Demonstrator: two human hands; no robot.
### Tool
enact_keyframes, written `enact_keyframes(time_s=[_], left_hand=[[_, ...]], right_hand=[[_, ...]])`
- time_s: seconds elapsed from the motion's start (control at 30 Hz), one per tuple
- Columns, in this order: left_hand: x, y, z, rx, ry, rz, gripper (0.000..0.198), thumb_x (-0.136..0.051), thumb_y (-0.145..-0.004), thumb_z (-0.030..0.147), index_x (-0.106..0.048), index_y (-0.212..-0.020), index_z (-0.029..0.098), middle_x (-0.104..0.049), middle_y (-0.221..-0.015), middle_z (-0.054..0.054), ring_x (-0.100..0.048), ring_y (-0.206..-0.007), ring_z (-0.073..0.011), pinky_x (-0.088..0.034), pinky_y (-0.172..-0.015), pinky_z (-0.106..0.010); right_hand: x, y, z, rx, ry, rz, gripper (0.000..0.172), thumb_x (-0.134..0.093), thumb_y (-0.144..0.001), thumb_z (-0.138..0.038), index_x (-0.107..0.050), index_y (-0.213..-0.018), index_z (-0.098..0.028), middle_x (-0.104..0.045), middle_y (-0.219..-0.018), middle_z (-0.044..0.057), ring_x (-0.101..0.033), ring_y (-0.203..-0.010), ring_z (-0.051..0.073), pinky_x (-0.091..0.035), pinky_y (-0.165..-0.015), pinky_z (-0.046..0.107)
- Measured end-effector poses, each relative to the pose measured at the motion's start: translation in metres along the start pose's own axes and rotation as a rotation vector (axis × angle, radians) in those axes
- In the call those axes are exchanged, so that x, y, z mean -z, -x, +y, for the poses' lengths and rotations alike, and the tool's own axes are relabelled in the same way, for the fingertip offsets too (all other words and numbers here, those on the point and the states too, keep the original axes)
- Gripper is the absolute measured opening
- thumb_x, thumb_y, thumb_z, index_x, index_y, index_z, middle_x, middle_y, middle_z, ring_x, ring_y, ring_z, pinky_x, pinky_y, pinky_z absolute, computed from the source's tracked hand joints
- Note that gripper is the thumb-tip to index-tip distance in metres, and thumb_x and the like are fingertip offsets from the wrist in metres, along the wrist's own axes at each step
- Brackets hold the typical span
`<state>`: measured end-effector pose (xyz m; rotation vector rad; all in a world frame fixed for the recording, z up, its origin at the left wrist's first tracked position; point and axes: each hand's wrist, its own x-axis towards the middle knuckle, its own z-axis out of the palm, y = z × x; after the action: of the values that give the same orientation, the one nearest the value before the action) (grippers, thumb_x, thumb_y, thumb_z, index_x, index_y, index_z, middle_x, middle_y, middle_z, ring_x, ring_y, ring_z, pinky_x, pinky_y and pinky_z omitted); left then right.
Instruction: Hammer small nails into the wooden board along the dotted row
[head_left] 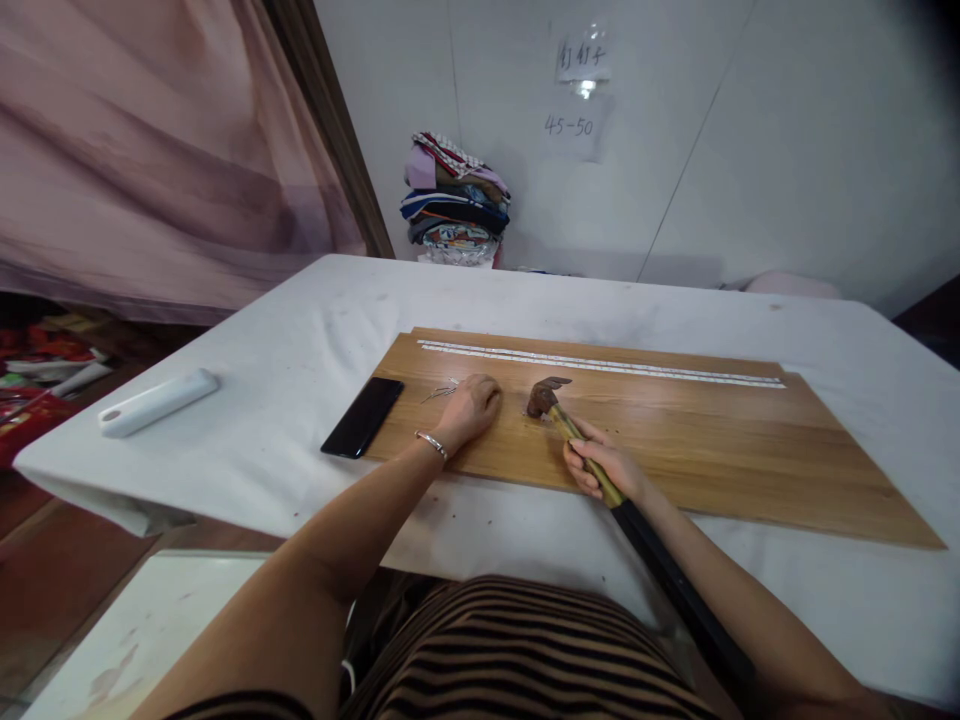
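Note:
My right hand point(604, 462) is wrapped around the yellow and black handle of a claw hammer point(541, 397). The hammer's rusty head is at the wooden board point(720, 440), right of my left hand. My left hand point(471, 405), with a silver bracelet at the wrist, is low over the board with its fingers curled; whatever they pinch is hidden or too small to name. Several loose nails point(442, 390) lie just left of those fingers. Two white measuring strips point(600, 362) run along the board's far side.
A black phone point(363, 417) overlaps the board's left end. Farther left, a white oblong object point(158, 402) lies on the white-covered table point(255, 350). Folded clothes point(456, 205) are stacked behind the table by the wall. A pink curtain point(172, 150) hangs at left.

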<state>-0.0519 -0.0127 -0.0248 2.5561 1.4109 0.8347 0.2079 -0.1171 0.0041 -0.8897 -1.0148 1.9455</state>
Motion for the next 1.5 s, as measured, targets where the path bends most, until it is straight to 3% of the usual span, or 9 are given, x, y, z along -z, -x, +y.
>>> enact_keyframes(time_s=[1.0, 1.5], left_hand=[[0.0038, 0.0004, 0.0031, 0.011, 0.012, -0.014, 0.018, -0.05, -0.09, 0.015, -0.067, -0.085, 0.018, -0.069, -0.094, -0.008, -0.062, -0.093, -0.0216, -0.05, -0.092, -0.038], [0.0028, 0.0011, 0.0019, 0.01, 0.008, -0.006, 0.017, -0.05, -0.09, 0.014, -0.066, -0.087, 0.018, -0.069, -0.095, -0.008, -0.062, -0.095, -0.0216, -0.051, -0.093, -0.038]], right_hand=[[-0.0014, 0.0007, -0.0023, -0.009, -0.004, 0.013, 0.08, -0.069, -0.081, -0.038, -0.034, -0.152, -0.025, -0.05, -0.063, -0.01, -0.037, -0.036, 0.005, -0.029, -0.03, 0.016], [0.001, 0.002, -0.0036, 0.022, 0.0, 0.016, 0.07, -0.068, -0.083, -0.037, -0.04, -0.147, -0.028, -0.049, -0.064, -0.009, -0.036, -0.037, 0.005, -0.029, -0.031, 0.015]])
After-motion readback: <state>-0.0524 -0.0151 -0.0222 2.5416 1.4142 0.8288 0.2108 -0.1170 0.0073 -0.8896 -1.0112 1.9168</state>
